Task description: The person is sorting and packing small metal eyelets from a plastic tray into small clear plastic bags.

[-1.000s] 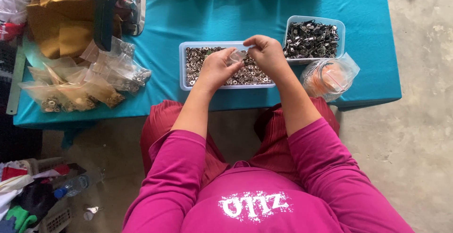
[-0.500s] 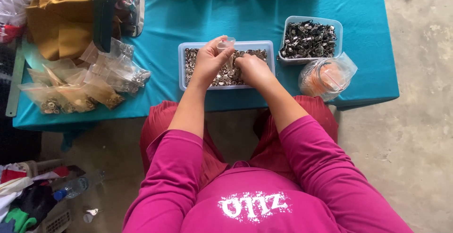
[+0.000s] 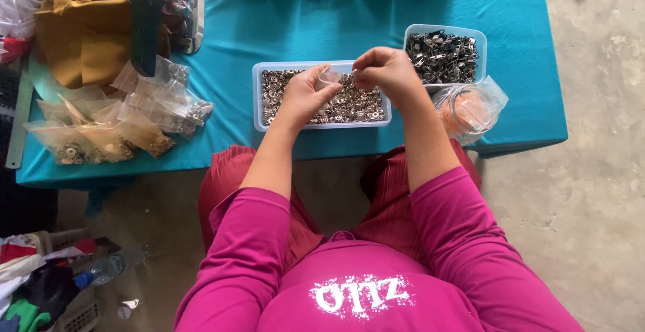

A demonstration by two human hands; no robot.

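Observation:
Both hands hover over a pale blue tray filled with small silver metal rings, on a teal table. My left hand pinches a small clear plastic bag by its lower edge. My right hand grips the bag's other side, fingers curled, just above the rings. Whether any rings are in the bag cannot be told.
A second pale blue tray of dark metal clips stands to the right. Beside it lies a clear bag with orange contents. Several filled clear bags are heaped at the left, with mustard cloth behind. The table's front edge is near my knees.
Both hands dipped left into the ring tray, then rose and shifted back right. They now hold the small bag up between them.

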